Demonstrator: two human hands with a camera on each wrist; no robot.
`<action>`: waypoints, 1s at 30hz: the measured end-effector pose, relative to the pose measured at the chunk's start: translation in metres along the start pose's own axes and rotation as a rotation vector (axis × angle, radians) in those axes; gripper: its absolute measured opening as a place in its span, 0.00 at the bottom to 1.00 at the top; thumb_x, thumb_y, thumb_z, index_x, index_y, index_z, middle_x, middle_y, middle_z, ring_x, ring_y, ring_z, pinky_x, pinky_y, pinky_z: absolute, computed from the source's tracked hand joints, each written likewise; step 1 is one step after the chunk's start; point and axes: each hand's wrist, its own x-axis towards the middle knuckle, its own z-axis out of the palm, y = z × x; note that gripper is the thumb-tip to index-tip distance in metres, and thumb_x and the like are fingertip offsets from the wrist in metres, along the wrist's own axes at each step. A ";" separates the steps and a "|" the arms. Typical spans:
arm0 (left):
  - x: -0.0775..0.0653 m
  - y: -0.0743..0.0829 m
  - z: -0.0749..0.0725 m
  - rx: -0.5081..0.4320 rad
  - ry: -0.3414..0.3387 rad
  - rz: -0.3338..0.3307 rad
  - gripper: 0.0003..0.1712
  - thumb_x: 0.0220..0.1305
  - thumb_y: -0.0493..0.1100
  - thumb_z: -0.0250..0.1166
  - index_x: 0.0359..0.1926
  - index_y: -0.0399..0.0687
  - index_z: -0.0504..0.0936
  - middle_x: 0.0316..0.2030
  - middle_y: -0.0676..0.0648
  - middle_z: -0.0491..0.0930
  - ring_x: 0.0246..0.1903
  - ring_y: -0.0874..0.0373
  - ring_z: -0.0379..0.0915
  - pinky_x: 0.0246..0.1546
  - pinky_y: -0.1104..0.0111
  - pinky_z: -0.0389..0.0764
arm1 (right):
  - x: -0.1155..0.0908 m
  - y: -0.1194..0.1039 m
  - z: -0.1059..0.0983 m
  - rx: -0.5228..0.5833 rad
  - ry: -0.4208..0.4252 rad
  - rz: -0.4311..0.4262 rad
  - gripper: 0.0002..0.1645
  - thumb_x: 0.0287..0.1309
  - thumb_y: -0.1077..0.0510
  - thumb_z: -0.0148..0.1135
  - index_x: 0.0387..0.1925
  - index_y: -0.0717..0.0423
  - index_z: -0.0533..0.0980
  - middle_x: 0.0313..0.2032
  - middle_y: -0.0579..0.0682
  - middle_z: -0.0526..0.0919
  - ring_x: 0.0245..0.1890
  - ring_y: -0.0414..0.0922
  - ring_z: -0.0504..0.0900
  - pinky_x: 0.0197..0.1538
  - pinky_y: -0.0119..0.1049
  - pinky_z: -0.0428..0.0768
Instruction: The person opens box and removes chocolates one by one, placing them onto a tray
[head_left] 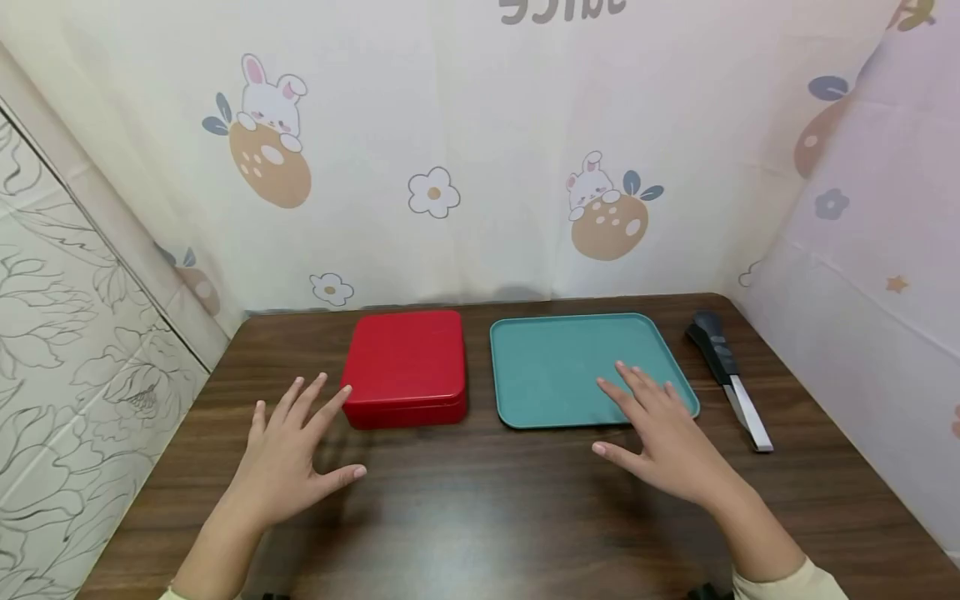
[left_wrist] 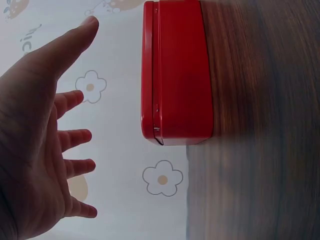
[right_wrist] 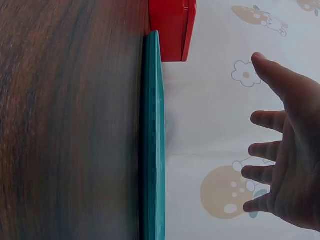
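Observation:
A closed red box (head_left: 407,357) with a lid stands left of centre on the table. My left hand (head_left: 281,467) hovers just left of its front corner, fingers spread and holding nothing; the left wrist view shows the hand (left_wrist: 37,135) apart from the red box (left_wrist: 182,75). To the right lies a flat teal tray (head_left: 566,375) with a low rim. Over the tray's front right part, my right hand (head_left: 667,442) is held with fingers spread, gripping nothing. In the right wrist view, the teal tray (right_wrist: 154,140) appears edge-on, away from the hand (right_wrist: 295,150).
Tongs (head_left: 727,375) with black handles and metal ends lie right of the tray. The dark wooden table (head_left: 465,517) meets a patterned cloth (head_left: 495,125) behind the box and tray. Cloth-covered sides rise at left and right.

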 end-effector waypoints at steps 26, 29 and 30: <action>0.004 -0.003 0.008 -0.062 0.183 0.081 0.50 0.45 0.65 0.74 0.69 0.55 0.69 0.66 0.39 0.65 0.66 0.39 0.56 0.57 0.30 0.55 | 0.018 -0.010 0.009 0.039 0.126 -0.168 0.41 0.53 0.52 0.73 0.66 0.58 0.68 0.68 0.61 0.64 0.65 0.62 0.64 0.59 0.63 0.66; 0.004 -0.004 0.010 -0.070 0.210 0.100 0.49 0.45 0.64 0.74 0.67 0.52 0.70 0.64 0.38 0.67 0.64 0.39 0.58 0.56 0.32 0.57 | 0.020 -0.013 0.012 0.045 0.136 -0.183 0.40 0.52 0.53 0.74 0.65 0.58 0.69 0.67 0.61 0.65 0.64 0.61 0.65 0.59 0.62 0.67; 0.004 -0.004 0.011 -0.073 0.222 0.109 0.49 0.45 0.63 0.74 0.67 0.52 0.71 0.63 0.38 0.68 0.63 0.39 0.59 0.56 0.33 0.58 | 0.021 -0.014 0.013 0.047 0.140 -0.189 0.40 0.51 0.53 0.74 0.65 0.59 0.69 0.67 0.60 0.66 0.64 0.61 0.66 0.59 0.62 0.68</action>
